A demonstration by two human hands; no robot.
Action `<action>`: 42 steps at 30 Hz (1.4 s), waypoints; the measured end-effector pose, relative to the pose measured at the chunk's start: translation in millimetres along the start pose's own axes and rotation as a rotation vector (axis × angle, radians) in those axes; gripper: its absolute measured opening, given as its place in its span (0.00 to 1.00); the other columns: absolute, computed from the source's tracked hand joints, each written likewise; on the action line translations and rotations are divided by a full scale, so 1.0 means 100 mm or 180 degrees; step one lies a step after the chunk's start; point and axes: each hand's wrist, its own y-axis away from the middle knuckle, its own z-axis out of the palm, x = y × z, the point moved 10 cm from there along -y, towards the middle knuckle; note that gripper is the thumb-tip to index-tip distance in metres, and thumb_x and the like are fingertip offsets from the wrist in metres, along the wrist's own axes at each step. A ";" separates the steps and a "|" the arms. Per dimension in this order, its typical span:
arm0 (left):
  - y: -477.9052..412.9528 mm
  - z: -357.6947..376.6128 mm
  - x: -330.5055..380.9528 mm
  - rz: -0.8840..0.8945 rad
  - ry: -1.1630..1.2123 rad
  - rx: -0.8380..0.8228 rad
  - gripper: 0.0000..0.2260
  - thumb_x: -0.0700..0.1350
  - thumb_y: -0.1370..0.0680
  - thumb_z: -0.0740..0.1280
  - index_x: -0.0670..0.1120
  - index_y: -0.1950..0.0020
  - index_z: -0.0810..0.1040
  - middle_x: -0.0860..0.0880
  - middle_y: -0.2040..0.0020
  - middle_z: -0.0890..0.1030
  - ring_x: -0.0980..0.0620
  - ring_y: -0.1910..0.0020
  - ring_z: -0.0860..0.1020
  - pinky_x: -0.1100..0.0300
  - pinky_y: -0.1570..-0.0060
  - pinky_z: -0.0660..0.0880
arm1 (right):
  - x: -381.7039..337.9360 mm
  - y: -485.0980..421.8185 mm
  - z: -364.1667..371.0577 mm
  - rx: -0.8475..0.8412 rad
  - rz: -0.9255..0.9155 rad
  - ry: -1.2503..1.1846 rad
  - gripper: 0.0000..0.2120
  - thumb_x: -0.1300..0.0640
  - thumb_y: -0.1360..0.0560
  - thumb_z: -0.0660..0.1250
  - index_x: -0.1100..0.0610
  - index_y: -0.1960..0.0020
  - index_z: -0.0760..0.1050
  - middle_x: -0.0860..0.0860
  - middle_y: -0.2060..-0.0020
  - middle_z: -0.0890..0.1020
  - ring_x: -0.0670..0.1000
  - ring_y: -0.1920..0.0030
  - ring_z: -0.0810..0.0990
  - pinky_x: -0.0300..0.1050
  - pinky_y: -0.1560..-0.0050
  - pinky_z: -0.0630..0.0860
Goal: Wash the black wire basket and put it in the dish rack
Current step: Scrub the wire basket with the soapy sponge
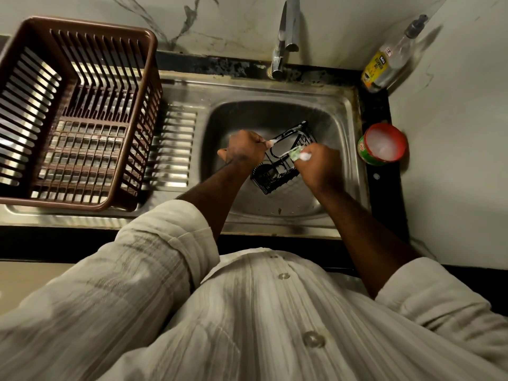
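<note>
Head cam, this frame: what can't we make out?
Head view:
black wire basket: parts behind left hand and right hand.
green scrubber: mostly inside the right hand's grip; shape unclear.
faucet: top cut by upper edge.
bottle label: too blurred to read.

Dim warm light; glare on sink (349, 111); wide-angle edge warp; slight motion blur.

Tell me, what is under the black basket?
The floor of the steel sink. The left hand grips the black basket above it, while the right hand rubs it with a green sponge. The patch straight below is covered, so any drain there cannot be seen.
</note>
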 end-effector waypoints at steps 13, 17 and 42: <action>0.08 0.00 0.03 0.0059 0.0034 -0.0184 0.13 0.56 0.21 0.69 0.50 0.44 0.85 0.52 0.46 0.84 0.57 0.50 0.73 0.57 0.48 0.58 | -0.09 -0.19 -0.33 0.0382 -0.0070 -0.0182 0.05 0.59 0.26 0.72 0.59 0.51 0.83 0.55 0.57 0.86 0.51 0.60 0.82 0.36 0.68 0.67; 0.03 0.02 -0.02 -0.0048 0.0076 -0.0106 0.12 0.57 0.22 0.70 0.51 0.47 0.85 0.54 0.49 0.84 0.57 0.50 0.74 0.56 0.49 0.60 | -0.02 -0.14 -0.15 0.0194 0.0136 -0.0071 0.06 0.57 0.25 0.72 0.60 0.51 0.83 0.56 0.58 0.86 0.51 0.61 0.80 0.39 0.63 0.67; -0.11 0.00 -0.04 -0.0046 0.0140 0.0016 0.10 0.60 0.25 0.72 0.56 0.55 0.85 0.55 0.55 0.85 0.52 0.48 0.80 0.45 0.35 0.69 | -0.22 -0.37 -0.14 0.0043 -0.0177 0.0181 0.09 0.60 0.22 0.66 0.63 0.56 0.82 0.58 0.64 0.82 0.48 0.70 0.69 0.31 0.77 0.60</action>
